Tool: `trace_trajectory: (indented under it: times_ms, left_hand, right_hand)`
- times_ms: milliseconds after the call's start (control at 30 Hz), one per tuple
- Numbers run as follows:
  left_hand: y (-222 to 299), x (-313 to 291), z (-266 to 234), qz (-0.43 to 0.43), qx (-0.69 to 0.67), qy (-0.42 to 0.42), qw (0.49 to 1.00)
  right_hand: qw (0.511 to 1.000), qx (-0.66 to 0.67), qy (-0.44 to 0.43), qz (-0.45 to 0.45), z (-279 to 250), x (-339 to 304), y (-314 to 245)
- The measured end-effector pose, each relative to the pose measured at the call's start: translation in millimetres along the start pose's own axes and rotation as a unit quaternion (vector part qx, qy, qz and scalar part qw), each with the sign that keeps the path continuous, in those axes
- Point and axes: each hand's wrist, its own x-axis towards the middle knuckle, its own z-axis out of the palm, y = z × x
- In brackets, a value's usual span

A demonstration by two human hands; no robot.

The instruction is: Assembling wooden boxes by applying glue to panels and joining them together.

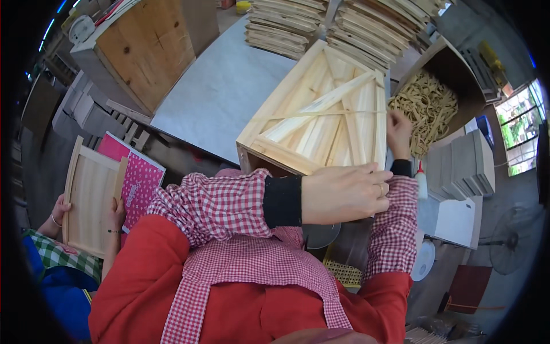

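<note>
A shallow pale wooden crate (274,121) with a raised rim and several loose wooden strips lies tilted before me on the table. A tan rubber band (321,113) runs across it from side to side. At its right edge, my right hand (399,133) is closed on the band's end, with the fingertips partly hidden. My left hand (344,193) crosses over my body to the crate's near right corner. Its fingers are together and bent, back of the hand up, a ring on one. Whatever may be under its fingertips is hidden.
Tan bands fill a box (465,86) at the right. Stacked wooden pieces (286,23) stand at the back. Beside the grey boards (464,166) is a red-tipped bottle (421,182). At left, another person's hands hold a wooden panel (91,195) near a large wooden box (146,49).
</note>
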Motion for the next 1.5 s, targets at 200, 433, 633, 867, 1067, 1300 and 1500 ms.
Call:
trace_trajectory:
  times_ms: [200,433,633,867,1067,1300,1500]
  left_hand:
    - [-2,-12,5,-0.028,-0.001,0.035,0.999]
    - [0,-61,-33,-0.008,0.031,0.293,0.956]
    - [-11,-158,-36,-0.346,-0.003,0.365,0.864]
    - [-13,-168,-26,-0.343,-0.133,0.338,0.866]
    - [-25,-166,-36,-0.29,-0.157,0.312,0.891]
    - [-35,-186,-43,-0.322,-0.241,0.28,0.872]
    - [-29,-189,-43,-0.32,-0.24,0.269,0.876]
  right_hand:
    - [0.985,0.087,-0.114,0.093,-27,-44,-41]
    - [0.985,-0.059,-0.138,-0.086,-52,13,-212]
    - [0.881,-0.113,-0.354,-0.294,43,36,-278]
    - [0.844,-0.209,-0.271,-0.413,67,85,-253]
    - [0.881,-0.279,-0.248,-0.289,57,122,-176]
    - [0.974,-0.168,-0.085,-0.129,-33,117,-120]
    - [0.953,-0.283,-0.062,0.091,-37,35,74]
